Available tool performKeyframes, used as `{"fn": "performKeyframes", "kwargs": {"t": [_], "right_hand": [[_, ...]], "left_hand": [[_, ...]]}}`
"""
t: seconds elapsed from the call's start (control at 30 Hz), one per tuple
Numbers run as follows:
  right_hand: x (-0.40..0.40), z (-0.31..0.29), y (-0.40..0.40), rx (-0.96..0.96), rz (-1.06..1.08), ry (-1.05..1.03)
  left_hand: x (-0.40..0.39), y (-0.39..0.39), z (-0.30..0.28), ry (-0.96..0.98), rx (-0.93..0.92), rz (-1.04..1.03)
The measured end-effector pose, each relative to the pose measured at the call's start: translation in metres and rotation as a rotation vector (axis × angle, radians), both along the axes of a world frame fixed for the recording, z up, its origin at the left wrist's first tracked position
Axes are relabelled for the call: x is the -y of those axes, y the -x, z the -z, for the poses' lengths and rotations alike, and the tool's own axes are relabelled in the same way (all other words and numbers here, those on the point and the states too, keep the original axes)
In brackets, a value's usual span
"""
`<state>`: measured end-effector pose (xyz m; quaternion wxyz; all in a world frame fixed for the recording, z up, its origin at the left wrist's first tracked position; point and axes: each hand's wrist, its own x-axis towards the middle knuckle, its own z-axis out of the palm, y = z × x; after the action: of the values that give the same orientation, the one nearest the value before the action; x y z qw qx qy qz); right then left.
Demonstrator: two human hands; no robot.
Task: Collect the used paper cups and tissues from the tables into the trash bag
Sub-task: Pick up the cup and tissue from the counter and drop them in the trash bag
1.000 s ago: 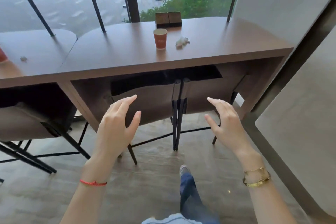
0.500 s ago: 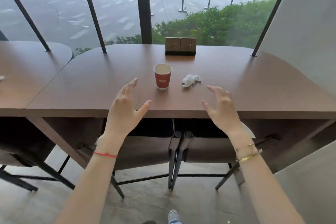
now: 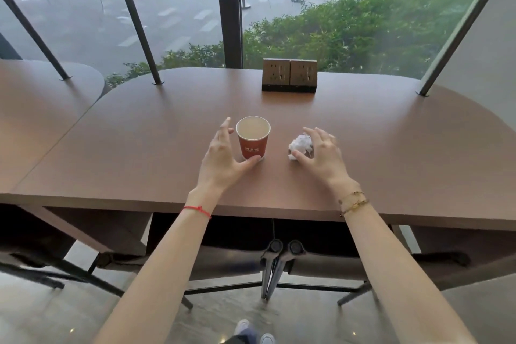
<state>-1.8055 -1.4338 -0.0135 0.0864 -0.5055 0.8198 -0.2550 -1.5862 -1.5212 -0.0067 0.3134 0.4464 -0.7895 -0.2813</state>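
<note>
Tabletop [image 3: 391, 165] of smooth brown wood-look laminate fills the middle of the frame, its far corners rounded and its surface matte. At its centre stands a paper cup [image 3: 252, 137], upright, a tapered cylinder with a red wall, small pale lettering too blurred to read, and a pale inside. Just right of it lies a tissue [image 3: 300, 144], white, crumpled into a loose lumpy ball.

The left hand [image 3: 223, 158] reaches in from the lower part of the frame and brackets the cup from its left side: fingers straight and spread wide, pointing up past the rim, thumb stretched along the tabletop to the foot of the cup. The thumb tip looks to be at the cup's base; the fingers are just apart from its wall, so nothing is gripped. A thin red cord circles that wrist.

The right hand [image 3: 321, 156] arches over the tissue from the right, fingers loosely curved above and behind it, thumb low at its near edge. Whether the fingertips are touching the paper cannot be told; the hand has not closed on it. Gold bangles sit on that wrist.

Toward the top centre, a boxy double socket block [image 3: 289, 75] stands at the table's far edge. Slanted dark metal rods [image 3: 134, 19] rise from the tabletop before a glass window, with green shrubs [image 3: 363, 31] outside. Dark chairs [image 3: 279, 262] are tucked beneath, at the bottom.
</note>
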Motion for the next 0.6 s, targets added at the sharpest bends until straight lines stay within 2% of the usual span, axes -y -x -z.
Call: {"fn": "performKeyframes", "kwargs": {"t": [0.2, 0.33, 0.6], "right_hand": [[0.014, 0.010, 0.001, -0.064, 0.017, 0.022], [0.012, 0.013, 0.001, -0.015, 0.034, 0.111], [-0.037, 0.006, -0.013, 0.006, 0.058, 0.252]], "left_hand": [[0.010, 0.009, 0.008, -0.047, -0.052, 0.001], [0.013, 0.011, 0.011, -0.027, -0.109, 0.019], [-0.005, 0.002, 0.003, 0.001, -0.191, 0.061]]}}
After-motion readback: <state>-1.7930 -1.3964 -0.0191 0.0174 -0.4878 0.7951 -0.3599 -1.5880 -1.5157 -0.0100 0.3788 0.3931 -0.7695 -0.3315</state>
